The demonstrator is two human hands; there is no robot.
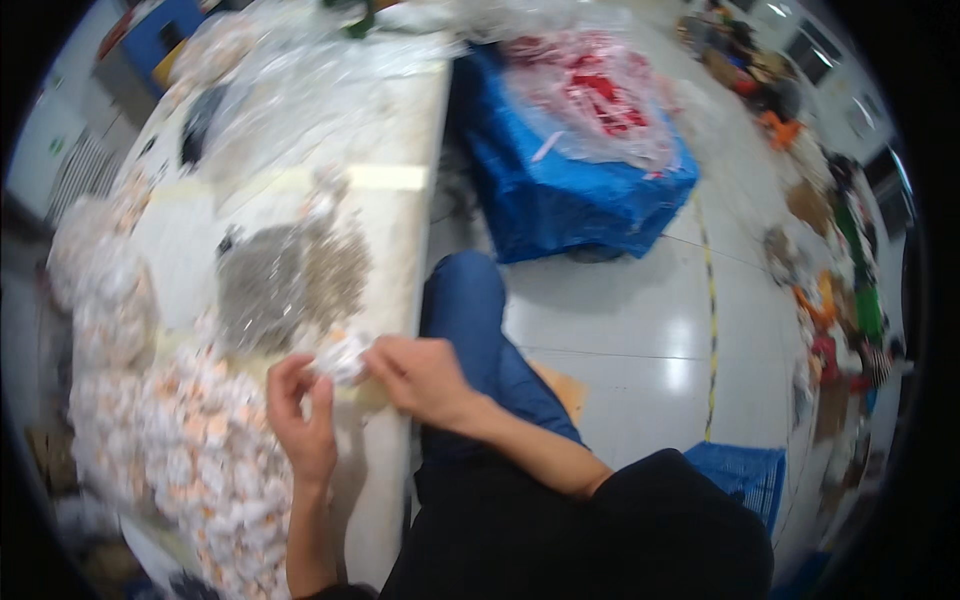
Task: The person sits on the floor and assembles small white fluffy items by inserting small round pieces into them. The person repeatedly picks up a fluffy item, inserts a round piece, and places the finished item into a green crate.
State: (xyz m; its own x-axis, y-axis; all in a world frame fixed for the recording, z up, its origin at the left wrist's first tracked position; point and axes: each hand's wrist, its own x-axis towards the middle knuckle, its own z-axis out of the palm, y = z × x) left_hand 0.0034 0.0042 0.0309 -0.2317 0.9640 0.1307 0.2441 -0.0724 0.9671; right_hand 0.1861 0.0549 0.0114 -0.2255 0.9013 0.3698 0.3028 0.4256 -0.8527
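Over the table's near right part, a small white-and-orange soft-looking piece (342,358) is held between my two hands. It is too blurred for me to tell its kind. My left hand (302,420) has thumb and forefinger curled at the piece's left edge. From the other side my right hand (420,378) pinches it with thumb and fingers. Just beyond them lies a clear plastic bag (262,285) of small greyish parts, with a scatter of tiny beige parts (338,268) at its right. Many similar white-and-orange pieces (215,460) are heaped left of my left hand.
The white table (390,240) ends at my right, beside my blue-clad leg. Clear plastic sheeting (290,110) and filled bags (100,270) lie on its far and left parts. Right of it stand a blue-wrapped bundle (560,200) with red items in plastic, and a blue crate (745,475).
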